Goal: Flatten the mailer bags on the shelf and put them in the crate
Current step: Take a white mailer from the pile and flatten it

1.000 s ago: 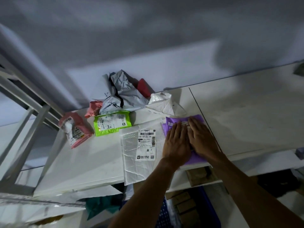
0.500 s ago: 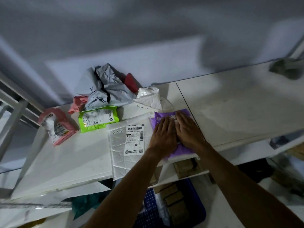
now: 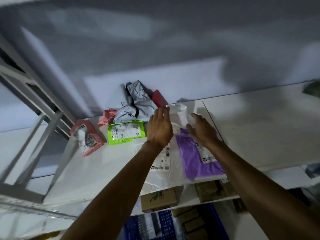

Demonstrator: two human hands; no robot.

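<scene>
The left hand (image 3: 160, 128) has its fingers (image 3: 161, 112) spread open at the left edge of a crumpled white mailer bag (image 3: 180, 112); the right hand (image 3: 201, 130) is open too, fingertips on the bag's right side. Whether either hand grips it cannot be told. That bag sits on the white shelf (image 3: 103, 163), just behind a flat purple mailer (image 3: 195, 158) lying on a flat white mailer (image 3: 161, 172). Green (image 3: 125, 134), pink (image 3: 88, 137) and grey (image 3: 133, 103) mailers lie left. The blue crate (image 3: 166, 224) is below.

Shipping labels on mailer bags (image 3: 125, 134), print blurred (barcode visible), nothing legible
</scene>
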